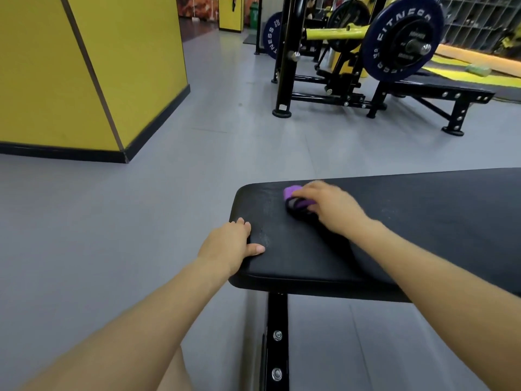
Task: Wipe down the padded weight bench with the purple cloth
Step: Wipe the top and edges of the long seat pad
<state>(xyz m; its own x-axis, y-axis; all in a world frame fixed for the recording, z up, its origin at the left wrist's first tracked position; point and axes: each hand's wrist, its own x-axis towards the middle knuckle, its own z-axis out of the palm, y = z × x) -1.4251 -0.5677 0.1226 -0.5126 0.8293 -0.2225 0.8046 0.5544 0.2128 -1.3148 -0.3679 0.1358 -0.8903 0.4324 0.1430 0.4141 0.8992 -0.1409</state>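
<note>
The black padded weight bench (423, 221) runs from the centre to the right edge of the head view, its rounded end pointing left. A bunched purple cloth (293, 193) lies on the pad near that end. My right hand (327, 206) covers most of the cloth, fingers curled around it and pressing it onto the pad; the hand is motion-blurred. My left hand (228, 244) rests on the near-left corner of the pad, thumb on top and fingers over the end edge. Faint whitish smears show on the pad between the hands.
The bench's black steel leg (277, 342) drops below the pad. Grey floor (141, 207) spreads to the left. A yellow pillar (84, 66) stands far left. A rack with a barbell plate (403, 40) and another black bench (439, 91) stand behind.
</note>
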